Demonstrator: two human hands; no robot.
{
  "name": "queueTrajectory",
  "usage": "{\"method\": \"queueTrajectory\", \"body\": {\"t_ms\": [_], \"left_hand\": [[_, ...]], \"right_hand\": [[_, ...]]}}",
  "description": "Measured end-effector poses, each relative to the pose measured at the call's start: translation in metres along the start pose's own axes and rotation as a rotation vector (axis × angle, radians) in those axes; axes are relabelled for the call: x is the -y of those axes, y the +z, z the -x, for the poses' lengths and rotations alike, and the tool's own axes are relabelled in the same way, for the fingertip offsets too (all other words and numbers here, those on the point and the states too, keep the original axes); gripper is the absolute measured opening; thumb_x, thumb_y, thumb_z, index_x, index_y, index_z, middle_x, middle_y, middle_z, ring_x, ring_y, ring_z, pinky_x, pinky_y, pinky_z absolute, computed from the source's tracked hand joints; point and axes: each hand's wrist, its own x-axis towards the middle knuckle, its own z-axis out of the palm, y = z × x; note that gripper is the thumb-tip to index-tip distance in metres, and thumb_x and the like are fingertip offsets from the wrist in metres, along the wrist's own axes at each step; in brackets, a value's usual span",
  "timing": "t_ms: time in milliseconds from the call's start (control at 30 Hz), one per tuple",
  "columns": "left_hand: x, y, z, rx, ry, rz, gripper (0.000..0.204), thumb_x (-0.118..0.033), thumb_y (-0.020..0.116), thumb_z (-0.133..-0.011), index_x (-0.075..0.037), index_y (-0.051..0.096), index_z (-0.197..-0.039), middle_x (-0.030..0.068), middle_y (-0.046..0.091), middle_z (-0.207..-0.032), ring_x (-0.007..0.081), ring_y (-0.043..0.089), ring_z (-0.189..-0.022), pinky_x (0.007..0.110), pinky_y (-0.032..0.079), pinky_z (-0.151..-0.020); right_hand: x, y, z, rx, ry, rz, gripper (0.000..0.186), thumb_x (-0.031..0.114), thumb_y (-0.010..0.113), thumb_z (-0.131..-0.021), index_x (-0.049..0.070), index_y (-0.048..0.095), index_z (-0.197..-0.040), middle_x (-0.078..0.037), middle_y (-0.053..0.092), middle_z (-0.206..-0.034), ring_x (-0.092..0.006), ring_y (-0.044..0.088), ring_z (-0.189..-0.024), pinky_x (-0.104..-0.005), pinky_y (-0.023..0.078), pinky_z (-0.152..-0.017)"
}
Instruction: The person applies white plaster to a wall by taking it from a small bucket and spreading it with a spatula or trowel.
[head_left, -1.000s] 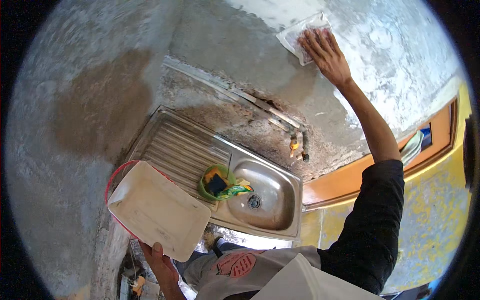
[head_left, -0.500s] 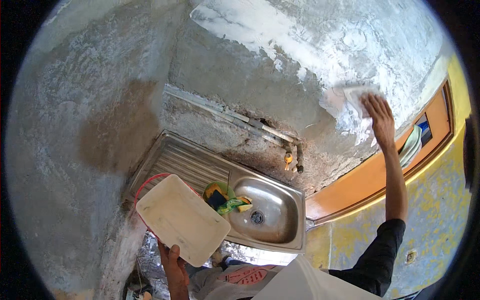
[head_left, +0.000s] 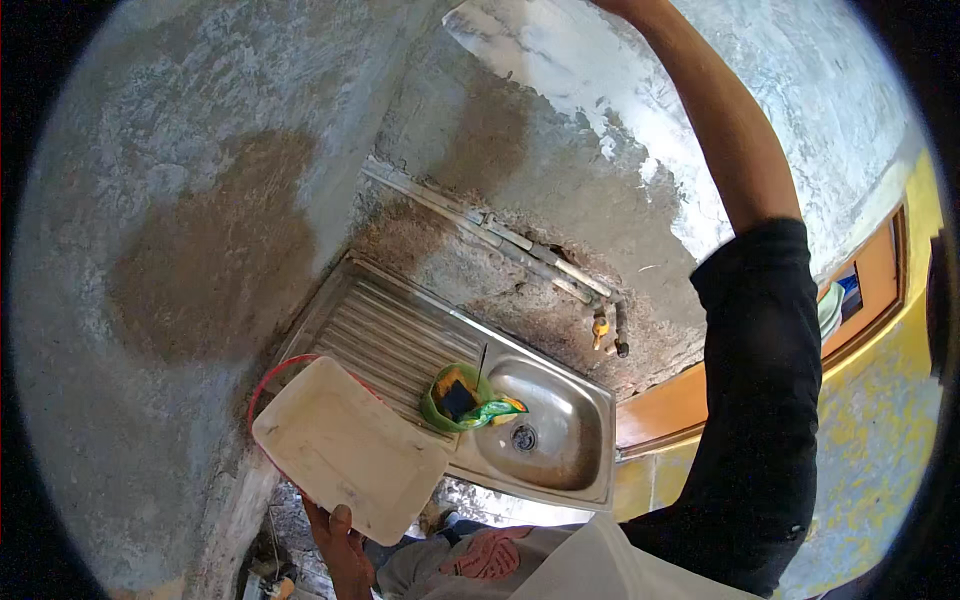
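Note:
At the lower left, my left hand (head_left: pixel 338 550) grips the near edge of a cream rectangular tray (head_left: pixel 345 450) with rounded corners, its thumb over the rim. A red curved band (head_left: pixel 262 385) runs round the tray's left side. The tray is tilted, its pale face showing, over the near part of the drainboard. My right arm (head_left: pixel 715 120) in its dark sleeve reaches up across the wall. Only the base of my right hand (head_left: pixel 618 6) shows at the top edge; its fingers are out of the picture. Near it lies a white smeared patch (head_left: pixel 560 60) on the grey wall.
Below the wall is a steel sink (head_left: pixel 565 455) with a ribbed drainboard (head_left: pixel 380 320). A green bowl (head_left: pixel 432 405) holding a dark block stands beside the basin, with a green packet (head_left: pixel 490 412). Pipes (head_left: pixel 500 235) and a yellow-handled tap (head_left: pixel 600 328) project from the wall. An orange door (head_left: pixel 660 410) is at right.
My right hand has swept up and left from the white patch, where it pressed a pale flat thing on the wall, to the top edge. The tray has shifted slightly left and down.

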Motion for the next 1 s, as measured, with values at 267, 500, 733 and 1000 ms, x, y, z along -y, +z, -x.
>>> {"method": "queueTrajectory", "body": {"t_ms": [267,500,733,1000], "left_hand": [[0.005,0.016,-0.014,0.004,0.028,0.051,0.107,-0.035,0.08,-0.084,-0.009,0.016,-0.166,0.0175,0.036,-0.16,0.0332,0.046,-0.142,0.045,0.054,-0.102],[0.01,0.051,-0.013,-0.008,-0.054,0.002,0.106,-0.033,0.078,-0.084,-0.009,0.016,-0.166,0.0175,0.037,-0.159,0.0338,0.043,-0.143,0.049,0.048,-0.111],[0.036,0.084,-0.004,0.101,0.003,0.015,0.107,-0.036,0.08,-0.082,-0.011,0.018,-0.166,0.0166,0.038,-0.159,0.0346,0.043,-0.143,0.051,0.046,-0.112],[0.029,0.102,0.012,0.199,0.005,0.153,0.103,-0.037,0.079,-0.084,-0.01,0.021,-0.164,0.0155,0.047,-0.15,0.0329,0.052,-0.136,0.05,0.05,-0.108]], "right_hand": [[-0.013,0.042,-0.014,0.208,-0.119,0.094,0.022,0.02,0.054,-0.095,0.028,0.074,-0.101,0.001,0.074,-0.106,-0.0217,0.069,-0.103,-0.0435,0.051,-0.095],[-0.016,-0.002,0.11,0.017,-0.246,0.079,0.031,0.02,0.054,-0.094,0.016,0.063,-0.123,-0.003,0.063,-0.123,-0.0212,0.06,-0.119,-0.0437,0.043,-0.112],[0.041,-0.01,0.316,0.271,0.155,0.19,0.069,0.002,0.048,-0.095,0.024,0.04,-0.16,-0.002,0.039,-0.166,-0.0234,0.036,-0.153,-0.0425,0.022,-0.131],[0.11,-0.121,0.518,0.548,0.522,-0.002,0.075,-0.011,0.049,-0.089,0.022,0.046,-0.157,-0.003,0.042,-0.164,-0.0226,0.04,-0.151,-0.0452,0.027,-0.129]]}}
